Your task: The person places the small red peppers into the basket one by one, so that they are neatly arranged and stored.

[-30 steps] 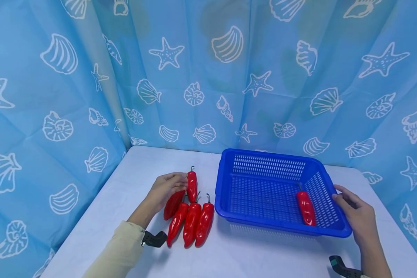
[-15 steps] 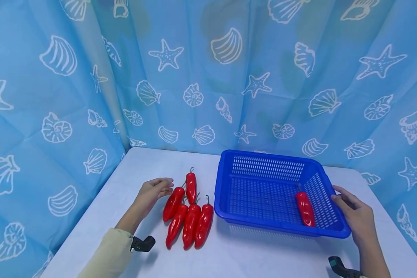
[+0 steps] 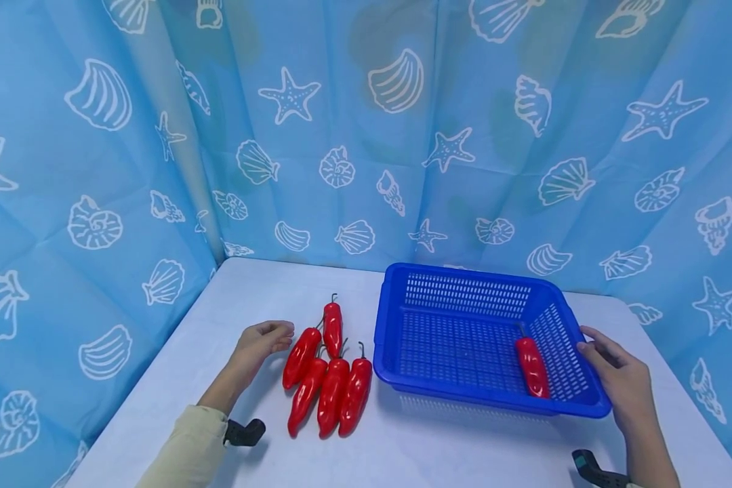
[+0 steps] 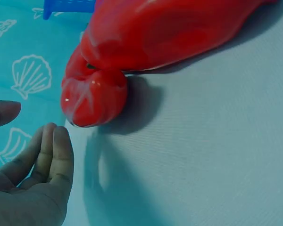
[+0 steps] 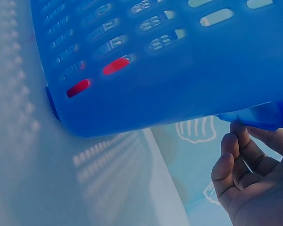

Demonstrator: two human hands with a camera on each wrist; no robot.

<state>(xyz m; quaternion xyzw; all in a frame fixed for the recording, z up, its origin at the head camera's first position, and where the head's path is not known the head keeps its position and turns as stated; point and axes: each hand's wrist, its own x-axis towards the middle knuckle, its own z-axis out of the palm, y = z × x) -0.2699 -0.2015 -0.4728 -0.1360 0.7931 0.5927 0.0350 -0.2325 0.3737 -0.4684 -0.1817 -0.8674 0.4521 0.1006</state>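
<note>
My left hand (image 3: 253, 354) hovers just left of a group of several red chili peppers (image 3: 302, 358) on the table, holding nothing. In the left wrist view, its fingers (image 4: 61, 146) and thumb are apart from the nearest pepper (image 4: 94, 99). At the right, my right hand (image 3: 625, 383) holds the right rim of a blue plastic basket (image 3: 463, 391) between thumb and fingers. One red chili pepper (image 3: 533, 368) lies inside, against the basket's right wall. The right wrist view shows my right hand (image 5: 257, 174) at the rim, and red showing through the wall's slots.
A white-covered table (image 3: 427, 454) carries everything. Behind and to the left hangs a blue curtain (image 3: 341, 88) with white shells and starfish. The basket stands right of the peppers, towards the table's back edge.
My left hand let go of the rearmost pepper, which stays lying behind the others, and drew back to the left. My right hand has stayed on the basket rim.
</note>
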